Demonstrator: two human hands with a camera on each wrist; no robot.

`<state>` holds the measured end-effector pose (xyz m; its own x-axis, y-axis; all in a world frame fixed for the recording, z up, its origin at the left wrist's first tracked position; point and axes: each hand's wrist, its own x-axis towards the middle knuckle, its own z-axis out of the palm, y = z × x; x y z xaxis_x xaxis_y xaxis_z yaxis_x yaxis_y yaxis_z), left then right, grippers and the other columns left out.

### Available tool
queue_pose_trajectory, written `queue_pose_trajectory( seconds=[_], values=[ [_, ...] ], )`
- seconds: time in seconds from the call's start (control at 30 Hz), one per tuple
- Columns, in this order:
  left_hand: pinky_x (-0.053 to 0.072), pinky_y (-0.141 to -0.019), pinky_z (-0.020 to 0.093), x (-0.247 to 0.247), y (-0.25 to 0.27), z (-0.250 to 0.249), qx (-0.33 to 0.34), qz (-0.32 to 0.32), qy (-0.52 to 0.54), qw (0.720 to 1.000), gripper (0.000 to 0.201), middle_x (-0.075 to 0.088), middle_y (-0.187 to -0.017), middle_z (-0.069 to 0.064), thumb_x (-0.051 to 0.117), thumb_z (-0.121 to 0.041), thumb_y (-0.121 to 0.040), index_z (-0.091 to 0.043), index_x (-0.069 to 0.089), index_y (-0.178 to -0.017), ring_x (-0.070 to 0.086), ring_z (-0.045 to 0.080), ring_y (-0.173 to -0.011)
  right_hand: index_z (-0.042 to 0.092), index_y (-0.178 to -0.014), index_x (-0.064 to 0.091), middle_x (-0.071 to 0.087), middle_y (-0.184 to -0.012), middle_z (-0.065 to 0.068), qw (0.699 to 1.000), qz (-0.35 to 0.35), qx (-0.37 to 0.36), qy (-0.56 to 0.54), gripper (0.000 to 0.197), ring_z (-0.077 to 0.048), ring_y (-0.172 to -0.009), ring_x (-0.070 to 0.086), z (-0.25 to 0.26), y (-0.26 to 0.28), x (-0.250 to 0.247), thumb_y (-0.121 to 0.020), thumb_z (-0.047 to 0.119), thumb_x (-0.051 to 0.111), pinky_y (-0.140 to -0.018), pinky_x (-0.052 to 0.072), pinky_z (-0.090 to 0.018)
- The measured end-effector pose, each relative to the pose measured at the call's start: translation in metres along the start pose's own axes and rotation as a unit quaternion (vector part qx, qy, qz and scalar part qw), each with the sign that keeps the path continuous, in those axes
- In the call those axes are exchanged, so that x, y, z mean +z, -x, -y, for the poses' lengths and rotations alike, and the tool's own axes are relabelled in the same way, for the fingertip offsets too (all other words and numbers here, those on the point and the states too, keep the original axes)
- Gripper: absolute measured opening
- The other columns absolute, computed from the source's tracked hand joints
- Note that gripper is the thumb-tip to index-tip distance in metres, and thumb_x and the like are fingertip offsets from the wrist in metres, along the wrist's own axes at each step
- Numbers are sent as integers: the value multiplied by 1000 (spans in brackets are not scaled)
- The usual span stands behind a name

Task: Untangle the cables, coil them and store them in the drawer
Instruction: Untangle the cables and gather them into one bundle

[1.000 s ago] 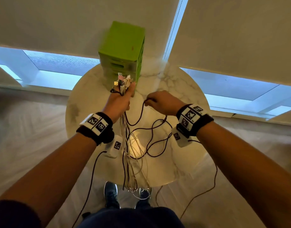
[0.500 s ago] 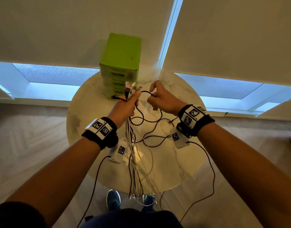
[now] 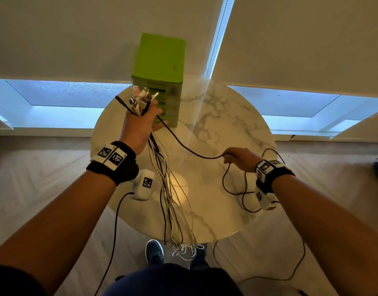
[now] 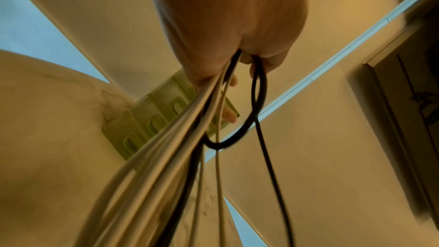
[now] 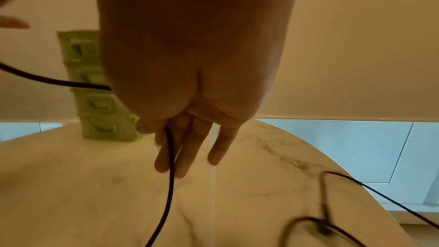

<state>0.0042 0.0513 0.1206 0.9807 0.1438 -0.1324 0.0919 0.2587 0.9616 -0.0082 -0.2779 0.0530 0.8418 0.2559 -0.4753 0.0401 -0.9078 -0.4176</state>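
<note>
Black cable point(image 3: 183, 144) now stretches from the left hand point(image 3: 139, 124), which grips the bundle of cables point(image 3: 168, 189) by its plug ends, to the right hand point(image 3: 240, 158), which pinches it. The hands were close together a moment ago; now they are apart, so one strand seems nearly freed. Beyond the left hand, on the surface point(image 3: 226, 116), the green drawer unit point(image 3: 160, 67) waits.

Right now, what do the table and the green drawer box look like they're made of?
Table: looks like polished marble or a marble-look top, white with grey veins and a glossy glare. Drawer box: seems moulded plastic, matt lime green, with recessed handle slots.
</note>
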Motion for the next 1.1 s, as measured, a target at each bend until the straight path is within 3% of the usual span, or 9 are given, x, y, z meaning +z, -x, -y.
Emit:
queue_pose_trajectory(
  seconds=[0.07, 0.17, 0.27, 0.43, 0.63, 0.77, 0.87, 0.93, 1.1],
  values=[
    [62, -73, 37, 7, 1, 1, -18, 20, 3, 1000, 17, 72, -101, 2, 56, -7, -101, -19, 68, -104, 73, 16, -83, 18, -110, 63, 76, -96, 2, 997, -61, -25, -48, 19, -14, -88, 72, 10, 6, -10, -107, 23, 44, -89, 56, -39],
    [48, -56, 29, 27, 9, 6, -40, 51, -51, 997, 16, 66, -76, -1, 57, -10, -100, -18, 65, -88, 54, 13, -56, 19, -104, 60, 75, -86, 8, 991, -100, -67, -51, 14, -10, -75, 70, 42, 17, -26, -105, 28, 49, -75, 56, -31],
    [36, -52, 28, 47, 20, 12, -45, 102, -66, 992, 18, 56, -70, -2, 65, -27, -100, -20, 61, -84, 39, 12, -52, 17, -103, 61, 75, -88, 7, 989, -121, -83, -16, 18, -12, -71, 69, 74, 27, -34, -103, 34, 52, -64, 52, -23],
    [39, -50, 24, 67, 39, 19, -55, 195, -141, 969, 31, 67, -80, 1, 78, -49, -86, -22, 69, -99, 41, 9, -53, 12, -92, 63, 75, -84, 2, 967, -236, -86, -50, 19, -13, -64, 70, 95, 47, -38, -101, 28, 59, -65, 60, -33],
    [33, -51, 26, 86, 54, 16, -92, 268, -131, 950, 29, 74, -90, 14, 76, -27, -92, -2, 67, -103, 34, 10, -51, 13, -91, 66, 72, -79, 3, 965, -261, -29, -22, 21, -12, -63, 69, 84, 79, -39, -97, 34, 64, -69, 61, -37],
    [32, -53, 26, 106, 70, 15, -112, 308, -116, 938, 25, 77, -85, 9, 75, -37, -91, -14, 65, -96, 29, 13, -55, 16, -87, 64, 72, -78, 3, 962, -273, -17, 11, 19, -13, -66, 69, 69, 101, -32, -97, 32, 64, -70, 59, -40],
    [30, -52, 28, 121, 77, 23, -102, 344, -147, 922, 25, 60, -63, -2, 78, -20, -90, -13, 55, -82, 29, 13, -54, 21, -83, 62, 71, -76, 3, 961, -272, -14, 44, 21, -15, -67, 66, 55, 116, -28, -96, 37, 65, -69, 58, -40],
    [33, -52, 29, 131, 81, 29, -88, 354, -174, 915, 20, 47, -67, 6, 77, -11, -87, -9, 57, -85, 34, 14, -54, 21, -85, 64, 70, -74, 6, 961, -274, -10, 31, 22, -13, -67, 65, 43, 125, -25, -95, 40, 66, -67, 57, -37],
    [33, -49, 27, 154, 93, 36, -98, 326, -143, 929, 24, 34, -60, -1, 63, 0, -92, -12, 51, -75, 33, 12, -49, 23, -97, 67, 72, -80, 9, 969, -230, 3, -90, 13, -2, -77, 66, 6, 151, -1, -98, 35, 62, -75, 52, -22]
  ],
)
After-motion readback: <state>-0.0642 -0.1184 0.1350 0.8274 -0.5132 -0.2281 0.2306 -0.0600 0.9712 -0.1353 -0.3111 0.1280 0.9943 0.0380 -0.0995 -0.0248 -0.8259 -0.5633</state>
